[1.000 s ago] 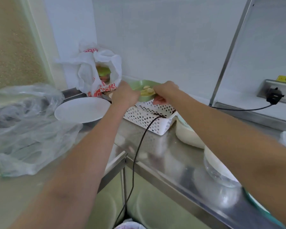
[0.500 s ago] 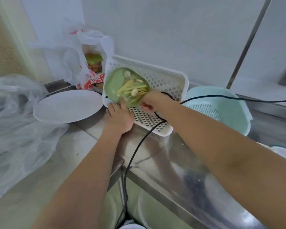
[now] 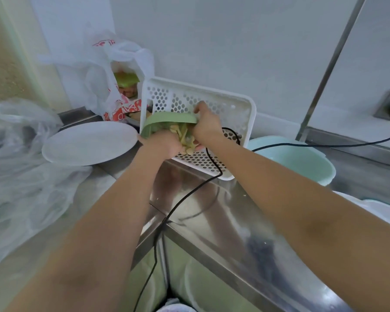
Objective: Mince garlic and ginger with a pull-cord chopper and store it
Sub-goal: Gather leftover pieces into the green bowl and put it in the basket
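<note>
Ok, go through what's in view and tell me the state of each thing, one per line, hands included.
Green dish: tipped steeply, held at its rim.
Garlic and ginger pieces: sliding out towards the left hand.
Left hand: cupped under the dish, catching pieces.
Right hand: grips the dish rim.
White basket: tilted, propped against the wall.
White plate: flat, bare.
Black cord: plugged into the wall socket.

Green plate [image 3: 167,121] tilted steeply, garlic and ginger pieces [image 3: 185,140] sliding off its lower edge.

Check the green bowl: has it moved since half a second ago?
Yes. The green bowl has tipped over toward the person, against the white basket, spilling ginger and garlic toward the left hand.
</note>
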Motion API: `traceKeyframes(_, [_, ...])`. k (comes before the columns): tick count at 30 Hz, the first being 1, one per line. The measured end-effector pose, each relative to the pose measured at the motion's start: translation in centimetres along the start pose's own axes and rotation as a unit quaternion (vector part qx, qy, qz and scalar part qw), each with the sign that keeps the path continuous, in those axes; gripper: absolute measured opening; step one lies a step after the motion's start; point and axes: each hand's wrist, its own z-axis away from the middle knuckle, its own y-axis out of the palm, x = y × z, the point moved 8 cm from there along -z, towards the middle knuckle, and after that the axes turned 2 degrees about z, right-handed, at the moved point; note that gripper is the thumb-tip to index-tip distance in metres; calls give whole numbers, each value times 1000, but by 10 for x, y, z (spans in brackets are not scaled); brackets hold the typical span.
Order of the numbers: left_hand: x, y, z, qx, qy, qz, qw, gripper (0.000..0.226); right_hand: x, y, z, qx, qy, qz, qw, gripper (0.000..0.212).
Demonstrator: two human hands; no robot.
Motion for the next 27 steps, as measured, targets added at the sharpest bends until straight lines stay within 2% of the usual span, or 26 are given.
traceKeyframes(2, [-1,-6,-4,4,15,0,1000,24,4,-2,-1,19,-21,39,999,22])
traceKeyframes(4, [-1,-15,-5,-9,16,-23,1000,21,4,-7,-2,39,2,42,998,15])
traceKeyframes(6, [-5,-23,-6,-9,20,-70,997,25,-1,-11,-2,68,49,7,996,9])
traceKeyframes(12, [-17,-28,-12,20,45,-182,982,34,-14,-10,0,118,141,-121,975,16])
traceKeyframes(17, [-25,-32,-17,-7,89,-298,950,31,-21,-13,2,50,176,-240,953,20])
traceKeyframes(19, [-29,-36,-18,-28,100,-341,934,27,-26,-17,2,6,164,-225,960,13])
traceKeyframes(22, [-34,-37,-22,-53,116,-365,922,37,-31,-24,2,-42,127,-193,972,24])
traceKeyframes(27, [-35,-27,-18,-34,131,-386,912,42,-28,-26,7,-29,117,-180,976,22])
